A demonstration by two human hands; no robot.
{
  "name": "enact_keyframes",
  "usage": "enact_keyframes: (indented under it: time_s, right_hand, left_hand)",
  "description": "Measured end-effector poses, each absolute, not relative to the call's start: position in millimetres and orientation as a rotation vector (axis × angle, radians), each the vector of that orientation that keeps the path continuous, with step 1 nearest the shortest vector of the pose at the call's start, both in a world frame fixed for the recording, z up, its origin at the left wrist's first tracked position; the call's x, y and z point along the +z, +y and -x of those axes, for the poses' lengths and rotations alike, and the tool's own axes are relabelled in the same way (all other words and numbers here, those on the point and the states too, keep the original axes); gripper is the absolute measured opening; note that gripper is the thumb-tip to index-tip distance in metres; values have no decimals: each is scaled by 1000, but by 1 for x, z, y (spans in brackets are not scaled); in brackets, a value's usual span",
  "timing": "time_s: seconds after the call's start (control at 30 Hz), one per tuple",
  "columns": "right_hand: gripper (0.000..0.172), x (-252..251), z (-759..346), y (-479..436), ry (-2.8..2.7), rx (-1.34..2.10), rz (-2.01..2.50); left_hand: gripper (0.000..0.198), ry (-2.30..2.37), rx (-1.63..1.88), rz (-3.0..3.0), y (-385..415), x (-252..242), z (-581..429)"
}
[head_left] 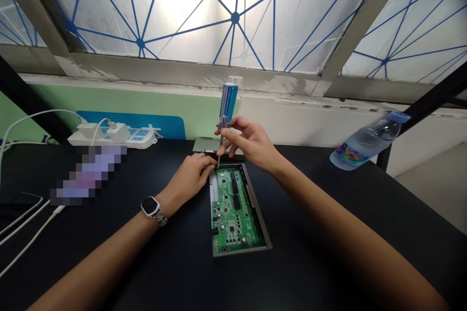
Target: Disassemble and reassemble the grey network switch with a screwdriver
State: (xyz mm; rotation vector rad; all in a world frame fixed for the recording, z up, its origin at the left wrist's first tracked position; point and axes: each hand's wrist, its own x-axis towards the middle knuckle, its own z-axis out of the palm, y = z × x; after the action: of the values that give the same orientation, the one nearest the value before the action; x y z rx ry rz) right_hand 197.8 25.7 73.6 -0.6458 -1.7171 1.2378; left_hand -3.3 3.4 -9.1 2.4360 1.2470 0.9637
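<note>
A green circuit board [235, 214] lies in a shallow grey metal tray [263, 226] on the black table. My right hand [248, 142] is closed round a blue-handled screwdriver [227, 104], held upright with its tip at the board's far left corner. My left hand [191, 175], a watch on its wrist, rests beside that corner with fingers curled and pinched at the screwdriver tip; what they pinch is too small to see.
A white power strip [116, 137] with chargers and white cables sits at the back left. A water bottle [367, 145] leans at the table's right edge. A phone [18, 204] lies far left. Behind the board lies a grey plate [206, 145].
</note>
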Motion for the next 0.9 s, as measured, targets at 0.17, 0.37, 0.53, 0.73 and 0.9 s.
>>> enact_keyframes:
  time_s: [0.17,0.37,0.53,0.73,0.9]
  right_hand:
    - [39,76,-197,22,-1718,1199,677]
    - [35,75,-195,17,-1743,1104,724]
    - [33,72,-194,17,-1731,1015,756]
    - [35,74,-193,14,-1756,970,800]
    - [33,72,-193,13,-1804,904,846]
  left_hand:
    - [18,1293,912,-2474,2,-6,6]
    - [16,1382,799,-2598,-2,4,10]
    - [14,1513,767,-2739,-1,25,28]
    - [9,1565,436,-2558,4,25,74]
    - [17,1586,274,-2371,2,26,83]
